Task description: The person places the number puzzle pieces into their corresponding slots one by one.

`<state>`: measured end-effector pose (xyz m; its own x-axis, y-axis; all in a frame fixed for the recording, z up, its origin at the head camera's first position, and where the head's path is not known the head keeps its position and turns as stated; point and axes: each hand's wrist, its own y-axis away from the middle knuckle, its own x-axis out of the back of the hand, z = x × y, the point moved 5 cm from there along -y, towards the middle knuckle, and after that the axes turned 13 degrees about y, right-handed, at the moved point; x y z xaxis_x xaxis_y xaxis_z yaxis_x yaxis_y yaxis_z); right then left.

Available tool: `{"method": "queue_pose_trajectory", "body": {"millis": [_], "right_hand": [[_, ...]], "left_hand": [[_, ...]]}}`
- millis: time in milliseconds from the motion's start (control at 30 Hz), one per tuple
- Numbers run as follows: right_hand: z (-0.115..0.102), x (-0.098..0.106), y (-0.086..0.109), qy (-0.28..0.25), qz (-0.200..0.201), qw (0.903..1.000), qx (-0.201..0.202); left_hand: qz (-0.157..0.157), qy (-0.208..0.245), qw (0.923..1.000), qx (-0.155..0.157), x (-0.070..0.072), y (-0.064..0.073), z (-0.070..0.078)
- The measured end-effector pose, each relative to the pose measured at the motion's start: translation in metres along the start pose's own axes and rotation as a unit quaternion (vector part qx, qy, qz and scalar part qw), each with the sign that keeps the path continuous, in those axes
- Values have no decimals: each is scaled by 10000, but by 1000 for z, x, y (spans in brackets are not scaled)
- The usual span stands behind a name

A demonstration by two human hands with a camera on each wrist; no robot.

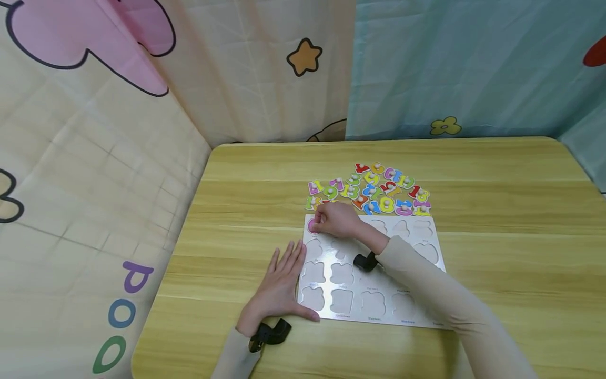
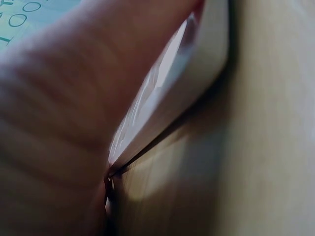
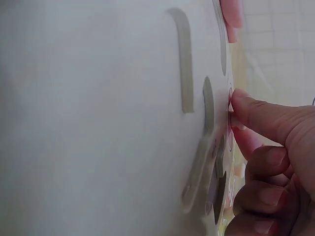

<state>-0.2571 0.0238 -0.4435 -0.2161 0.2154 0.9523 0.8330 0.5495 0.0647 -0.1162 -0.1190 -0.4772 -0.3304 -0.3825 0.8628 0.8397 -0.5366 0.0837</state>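
Observation:
A white puzzle board (image 1: 327,273) with shaped recesses lies flat on the table. At its far left corner my right hand (image 1: 338,220) pinches the small knob of a round pink puzzle piece (image 1: 311,226) at the corner recess. In the right wrist view, thumb and index finger grip this knob (image 3: 237,119), with the other fingers curled below. My left hand (image 1: 279,287) rests along the board's left side, fingers spread and thumb at the near corner. Close up and blurred, it covers much of the left wrist view, beside the board's edge (image 2: 162,113).
Several colourful number pieces (image 1: 371,192) with knobs lie in a cluster just beyond the board's far edge. The wooden table (image 1: 511,221) reaches back to printed curtains (image 1: 265,79). A black wrist camera (image 1: 364,262) on the right wrist overlaps the board.

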Motion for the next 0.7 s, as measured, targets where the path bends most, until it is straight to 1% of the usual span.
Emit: {"method": "queue_pose_trajectory", "body": {"millis": [200, 367, 567, 700], "right_hand": [[-3, 0, 3, -41, -60, 9999, -107], [-4, 0, 3, -4, -10, 10000, -86], [-3, -4, 6, -11, -193, 9997, -123], [-4, -8, 6, -37, -205, 9998, -59]], "left_hand": [[17, -32, 10000, -9, 1, 1, 0], [62, -49, 10000, -15, 1, 0, 0], [111, -17, 9999, -105, -2, 0, -1], [168, 41, 9997, -148, -1, 2, 0]]}}
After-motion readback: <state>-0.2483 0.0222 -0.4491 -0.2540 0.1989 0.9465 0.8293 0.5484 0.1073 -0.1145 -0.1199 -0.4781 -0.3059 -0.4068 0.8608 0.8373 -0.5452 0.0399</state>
